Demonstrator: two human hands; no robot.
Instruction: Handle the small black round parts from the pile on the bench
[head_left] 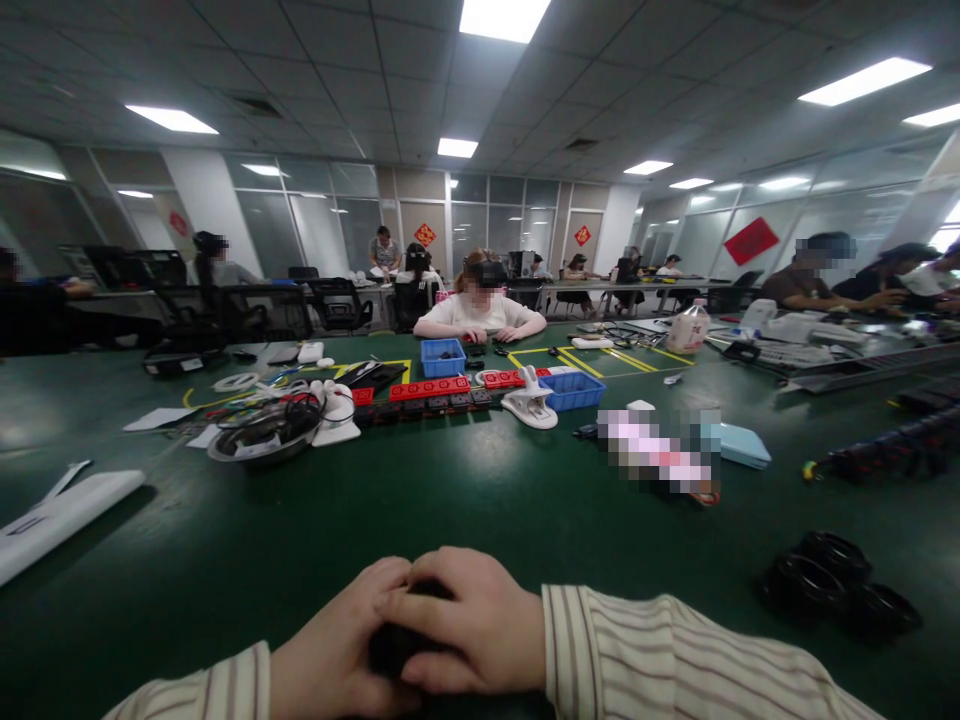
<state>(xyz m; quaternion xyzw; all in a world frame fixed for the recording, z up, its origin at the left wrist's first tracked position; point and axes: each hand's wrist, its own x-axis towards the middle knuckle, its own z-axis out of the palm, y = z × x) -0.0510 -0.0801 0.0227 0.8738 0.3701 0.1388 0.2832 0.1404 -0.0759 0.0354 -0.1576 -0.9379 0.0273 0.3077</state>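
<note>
My left hand (pixel 341 640) and my right hand (pixel 476 625) meet low in the middle of the head view, close to the table's near edge. Between them is a dark black object (pixel 397 645), mostly covered by fingers and palms, so its kind cannot be made out. Both hands are closed around it, the right one reaching over from the top and the left one along the side. Off to the right lie several black ring-shaped parts (pixel 806 585) in a small cluster, apart from my hands.
The green table (pixel 465 500) carries a metal bowl of cables (pixel 266 440), red and black power strips (pixel 431 390), a white clamp stand (pixel 531 400), blue bins (pixel 571 390), a light-blue box (pixel 739 445) and a white panel (pixel 67 515). A person (pixel 480 310) sits opposite.
</note>
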